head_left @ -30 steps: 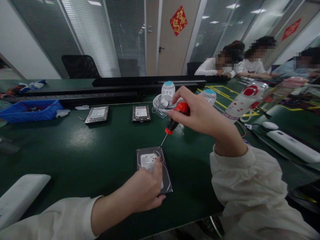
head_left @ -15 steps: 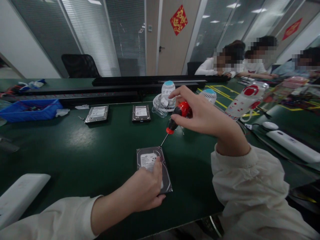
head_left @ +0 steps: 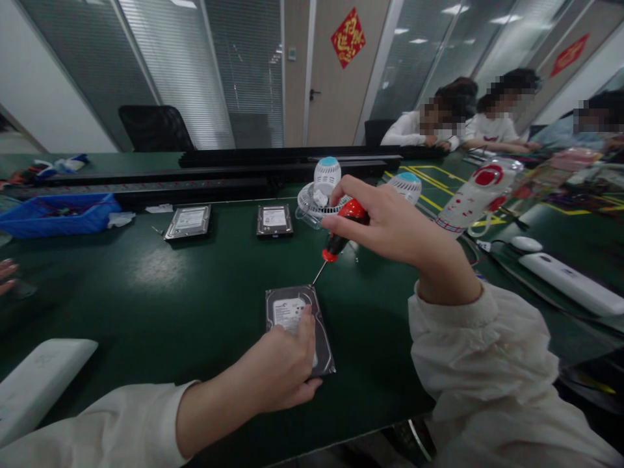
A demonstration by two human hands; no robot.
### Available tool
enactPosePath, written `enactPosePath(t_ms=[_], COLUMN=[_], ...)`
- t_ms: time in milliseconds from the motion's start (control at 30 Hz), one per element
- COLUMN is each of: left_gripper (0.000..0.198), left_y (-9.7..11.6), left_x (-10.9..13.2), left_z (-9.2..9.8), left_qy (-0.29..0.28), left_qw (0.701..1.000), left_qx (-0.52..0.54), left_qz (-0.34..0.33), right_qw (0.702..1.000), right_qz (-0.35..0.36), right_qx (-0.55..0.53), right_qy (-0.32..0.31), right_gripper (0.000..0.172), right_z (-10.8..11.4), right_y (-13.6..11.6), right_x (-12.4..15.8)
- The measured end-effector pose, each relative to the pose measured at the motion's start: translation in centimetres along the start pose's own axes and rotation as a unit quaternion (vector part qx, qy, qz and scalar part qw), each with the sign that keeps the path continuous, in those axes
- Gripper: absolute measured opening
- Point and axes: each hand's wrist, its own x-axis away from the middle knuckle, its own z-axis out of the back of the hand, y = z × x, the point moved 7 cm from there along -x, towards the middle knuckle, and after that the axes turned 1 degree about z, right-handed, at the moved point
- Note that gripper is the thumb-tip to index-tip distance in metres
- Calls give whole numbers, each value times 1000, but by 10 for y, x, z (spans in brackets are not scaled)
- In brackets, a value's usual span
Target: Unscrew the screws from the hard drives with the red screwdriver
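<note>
A hard drive (head_left: pixel 320 338) with a white label lies flat on the green table in front of me. My left hand (head_left: pixel 285 364) grips its near part, index finger laid along the label and thumb at the near edge. In my right hand (head_left: pixel 373 218) is a red and black screwdriver (head_left: pixel 336 246), held by the handle between thumb and fingers. Its thin shaft slants down to the far right corner of the drive; whether the tip sits in a screw is too small to tell.
Two more hard drives, one left (head_left: pixel 189 222) and one in the middle (head_left: pixel 274 220), lie farther back. A blue tray (head_left: pixel 63 218) stands far left, a white fan (head_left: pixel 327 179) behind my right hand. Another person's hand (head_left: pixel 7 276) shows at the left edge. White power strip (head_left: pixel 575 283) lies right.
My right hand's fingers and thumb have shifted slightly around the screwdriver handle. The drive and my left hand stay nearly still. Another person's hand has appeared at the left edge.
</note>
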Motion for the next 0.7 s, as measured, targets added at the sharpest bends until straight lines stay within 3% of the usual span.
enactPosePath(t_ms=[133, 300, 367, 467, 533, 700], left_gripper=[82, 81, 81, 81, 81, 80], left_y=[0, 1, 1, 0, 1, 0], left_x=[0, 2, 2, 0, 0, 0], left_z=[-2, -1, -1, -1, -1, -1], left_qy=[-11, -22, -25, -36, -39, -30], left_qw=[1000, 1000, 1000, 999, 999, 999], left_qx=[-3, -3, -2, 2, 4, 11], left_qz=[3, 2, 2, -3, -6, -3], right_qw=[1000, 998, 998, 1000, 1000, 998], right_qz=[12, 53, 48, 7, -8, 31], right_qx=[-4, -36, -37, -22, -16, -57], right_qy=[7, 13, 10, 11, 18, 28], right_gripper=[22, 27, 21, 33, 28, 30], right_z=[1, 2, 1, 1, 1, 3], right_y=[0, -5, -5, -1, 0, -2], right_x=[0, 0, -1, -2, -2, -1])
